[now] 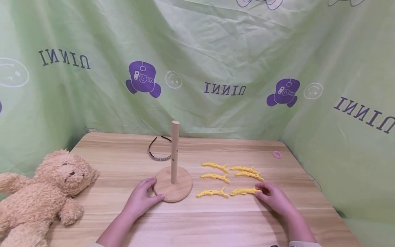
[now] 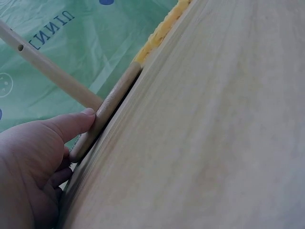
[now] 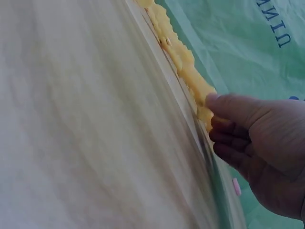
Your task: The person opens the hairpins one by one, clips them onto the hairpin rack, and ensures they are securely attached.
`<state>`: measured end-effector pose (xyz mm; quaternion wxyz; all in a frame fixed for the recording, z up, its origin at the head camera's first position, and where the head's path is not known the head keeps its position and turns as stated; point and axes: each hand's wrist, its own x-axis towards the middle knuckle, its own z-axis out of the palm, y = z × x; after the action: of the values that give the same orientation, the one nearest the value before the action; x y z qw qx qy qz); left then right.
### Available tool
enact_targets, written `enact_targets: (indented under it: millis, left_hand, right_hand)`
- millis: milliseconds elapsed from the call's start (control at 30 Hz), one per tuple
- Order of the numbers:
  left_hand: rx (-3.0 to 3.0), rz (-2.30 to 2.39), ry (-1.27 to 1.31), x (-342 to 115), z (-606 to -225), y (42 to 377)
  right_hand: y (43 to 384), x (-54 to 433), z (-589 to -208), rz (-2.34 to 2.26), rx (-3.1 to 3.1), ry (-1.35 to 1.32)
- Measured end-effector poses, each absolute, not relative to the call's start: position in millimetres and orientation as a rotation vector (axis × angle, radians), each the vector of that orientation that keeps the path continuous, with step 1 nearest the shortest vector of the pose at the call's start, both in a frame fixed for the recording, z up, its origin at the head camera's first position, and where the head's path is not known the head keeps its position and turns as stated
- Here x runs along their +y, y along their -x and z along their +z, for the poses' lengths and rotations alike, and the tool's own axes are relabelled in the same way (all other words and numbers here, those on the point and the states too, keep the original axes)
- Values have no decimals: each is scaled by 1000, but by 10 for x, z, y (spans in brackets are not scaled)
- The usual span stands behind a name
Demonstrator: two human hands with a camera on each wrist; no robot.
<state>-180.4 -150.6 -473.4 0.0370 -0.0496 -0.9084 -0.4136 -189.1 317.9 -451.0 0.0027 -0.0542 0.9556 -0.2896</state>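
Note:
A wooden stand with a round base [image 1: 182, 192] and an upright post [image 1: 175, 147] is on the table. My left hand [image 1: 142, 198] holds the base at its left edge, thumb toward the front. The left wrist view shows that thumb [image 2: 76, 125] against the base's rim [image 2: 112, 102], with the other fingers curled low beside it. To the right of the stand lie several yellow alligator hair clips [image 1: 213, 193] in two columns. My right hand [image 1: 274, 199] pinches the right end of the front right hair clip [image 1: 242, 191] between thumb and fingers.
A black headband [image 1: 160, 158] with a sparkly band lies behind the stand, partly hidden by the post. A pink hair tie [image 1: 277, 154] is at the far right. On the left lies a tan teddy bear [image 1: 40, 195]. Green printed cloth [image 1: 197, 68] hangs around the table.

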Motion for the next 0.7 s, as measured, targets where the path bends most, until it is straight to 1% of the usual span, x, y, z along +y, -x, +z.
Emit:
enact_targets:
  millis: [300, 533, 700]
  left_hand:
    - [-2795, -1270, 147, -1507, -4715, 1794]
    - [-2799, -1276, 152, -1508, -4712, 1795]
    - [-2790, -1270, 161, -1511, -4721, 1798]
  right_hand:
    - [1922, 3155, -4494, -901, 2984, 191]
    - [1965, 3165, -4453, -789, 2968, 260]
    - [1972, 3165, -4428, -779, 2950, 249]
